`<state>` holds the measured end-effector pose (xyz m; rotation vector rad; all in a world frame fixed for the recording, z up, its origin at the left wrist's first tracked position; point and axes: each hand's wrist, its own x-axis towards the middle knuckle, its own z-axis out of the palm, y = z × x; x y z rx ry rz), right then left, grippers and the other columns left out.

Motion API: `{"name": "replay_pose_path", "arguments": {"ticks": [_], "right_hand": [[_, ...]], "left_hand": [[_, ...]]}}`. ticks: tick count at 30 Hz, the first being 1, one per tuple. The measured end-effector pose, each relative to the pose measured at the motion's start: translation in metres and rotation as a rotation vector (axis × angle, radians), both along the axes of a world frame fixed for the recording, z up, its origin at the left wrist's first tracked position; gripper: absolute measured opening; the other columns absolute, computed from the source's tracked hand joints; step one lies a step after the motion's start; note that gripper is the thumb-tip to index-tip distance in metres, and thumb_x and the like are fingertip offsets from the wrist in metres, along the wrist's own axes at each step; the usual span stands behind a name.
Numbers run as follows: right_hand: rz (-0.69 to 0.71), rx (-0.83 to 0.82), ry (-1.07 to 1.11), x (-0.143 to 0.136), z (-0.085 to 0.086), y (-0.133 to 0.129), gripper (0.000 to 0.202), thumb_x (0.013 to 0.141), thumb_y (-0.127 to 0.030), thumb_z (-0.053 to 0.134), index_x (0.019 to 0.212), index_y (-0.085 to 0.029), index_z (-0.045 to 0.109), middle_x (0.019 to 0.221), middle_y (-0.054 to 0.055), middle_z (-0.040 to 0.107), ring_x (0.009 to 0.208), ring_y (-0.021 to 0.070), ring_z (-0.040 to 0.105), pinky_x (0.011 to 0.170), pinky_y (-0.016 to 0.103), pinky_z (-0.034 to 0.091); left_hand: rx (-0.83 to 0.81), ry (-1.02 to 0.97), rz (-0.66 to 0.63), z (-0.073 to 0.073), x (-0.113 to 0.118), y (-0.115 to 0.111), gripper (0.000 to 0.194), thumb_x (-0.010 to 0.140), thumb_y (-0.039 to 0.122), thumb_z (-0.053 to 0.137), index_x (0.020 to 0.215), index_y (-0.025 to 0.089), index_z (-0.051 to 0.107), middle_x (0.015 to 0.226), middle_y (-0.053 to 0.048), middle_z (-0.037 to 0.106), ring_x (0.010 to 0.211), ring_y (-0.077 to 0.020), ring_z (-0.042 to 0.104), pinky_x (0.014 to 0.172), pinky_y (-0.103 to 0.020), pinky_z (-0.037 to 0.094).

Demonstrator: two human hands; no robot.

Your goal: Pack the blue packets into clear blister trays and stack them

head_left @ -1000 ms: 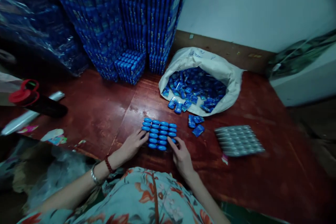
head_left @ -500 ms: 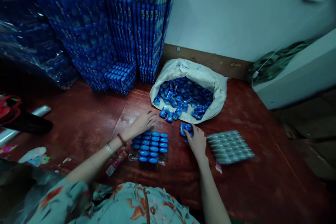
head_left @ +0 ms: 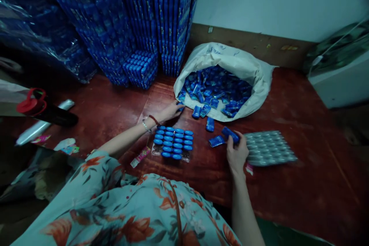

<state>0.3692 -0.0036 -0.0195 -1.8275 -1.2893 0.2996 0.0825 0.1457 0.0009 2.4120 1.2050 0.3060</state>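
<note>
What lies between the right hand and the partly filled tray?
In the head view, a blue packet lies there, beside the one in the right hand.

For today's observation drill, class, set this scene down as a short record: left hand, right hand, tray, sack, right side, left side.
Left hand: at a blue packet beside the sack mouth; whether gripped is unclear
Right hand: fingers closed on another blue packet
Tray: clear tray, partly filled with rows of blue rounded pieces; unfilled pockets at both near corners
Sack: white sack, open, with many blue packets inside
Right side: clear molded trays
Left side: dark bottle with red lid
</note>
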Motion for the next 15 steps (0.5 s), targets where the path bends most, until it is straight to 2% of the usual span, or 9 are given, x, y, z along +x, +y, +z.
{"name": "replay_pose_path", "arguments": {"ticks": [2,4,6,8,9,11,13,15], "right_hand": [[0.049,-0.034,0.229,-0.013,0.003,-0.027,0.043,0.082,-0.044,0.052,0.114,-0.016,0.047,0.088,0.007,0.063,0.068,0.0170,0.060,0.066,0.032,0.049],[0.197,-0.122,0.405,-0.033,0.005,-0.051,0.043,0.079,-0.044,0.058,0.110,-0.018,0.046,0.075,0.001,0.061,0.059,0.0145,0.059,0.057,0.028,0.049],[0.316,-0.178,0.394,-0.055,0.006,-0.068,0.035,0.077,-0.042,0.061,0.102,-0.020,0.050,0.073,0.000,0.061,0.060,0.0141,0.060,0.058,0.026,0.050],[0.382,-0.145,0.267,-0.073,0.005,-0.075,0.023,0.080,-0.038,0.060,0.095,-0.020,0.056,0.080,0.002,0.064,0.069,0.0150,0.062,0.065,0.028,0.052],[0.423,-0.105,0.200,-0.080,0.003,-0.076,0.019,0.082,-0.035,0.057,0.094,-0.021,0.058,0.084,0.003,0.065,0.075,0.0159,0.063,0.070,0.029,0.052],[0.529,-0.013,0.094,-0.088,-0.001,-0.075,0.016,0.087,-0.029,0.050,0.097,-0.021,0.060,0.094,0.005,0.065,0.086,0.0173,0.063,0.079,0.032,0.052],[0.643,0.031,0.011,-0.089,-0.005,-0.072,0.019,0.089,-0.025,0.047,0.102,-0.022,0.060,0.099,0.007,0.064,0.090,0.0175,0.063,0.081,0.032,0.052],[0.739,0.014,-0.074,-0.086,-0.005,-0.068,0.022,0.090,-0.023,0.044,0.104,-0.022,0.060,0.099,0.007,0.063,0.087,0.0168,0.064,0.076,0.030,0.054]], "left_hand": [[-0.018,-0.148,0.082,0.007,-0.031,-0.014,0.030,0.087,0.023,0.049,0.115,0.015,0.056,0.103,-0.010,0.055,0.076,-0.0139,0.056,0.075,-0.027,0.047],[0.001,-0.280,0.186,0.016,-0.061,-0.036,0.027,0.087,0.030,0.051,0.108,0.017,0.060,0.098,-0.007,0.059,0.080,-0.0149,0.056,0.077,-0.027,0.047],[-0.002,-0.391,0.322,0.026,-0.088,-0.066,0.025,0.088,0.036,0.049,0.098,0.017,0.062,0.090,-0.004,0.062,0.080,-0.0151,0.057,0.076,-0.025,0.046],[-0.050,-0.453,0.535,0.034,-0.108,-0.100,0.029,0.089,0.041,0.045,0.092,0.016,0.060,0.072,-0.001,0.060,0.064,-0.0123,0.054,0.062,-0.022,0.044],[-0.066,-0.464,0.635,0.037,-0.114,-0.118,0.030,0.089,0.042,0.044,0.090,0.016,0.059,0.065,0.001,0.057,0.057,-0.0113,0.051,0.056,-0.021,0.041],[-0.088,-0.465,0.733,0.039,-0.120,-0.151,0.029,0.089,0.043,0.045,0.087,0.017,0.057,0.060,0.003,0.054,0.053,-0.0110,0.049,0.053,-0.021,0.040],[-0.065,-0.472,0.723,0.037,-0.117,-0.178,0.027,0.088,0.042,0.047,0.086,0.017,0.057,0.070,0.000,0.057,0.063,-0.0132,0.054,0.060,-0.023,0.043],[-0.029,-0.491,0.683,0.030,-0.107,-0.197,0.024,0.087,0.039,0.048,0.085,0.018,0.058,0.083,-0.004,0.059,0.078,-0.0162,0.057,0.069,-0.026,0.046]]}}
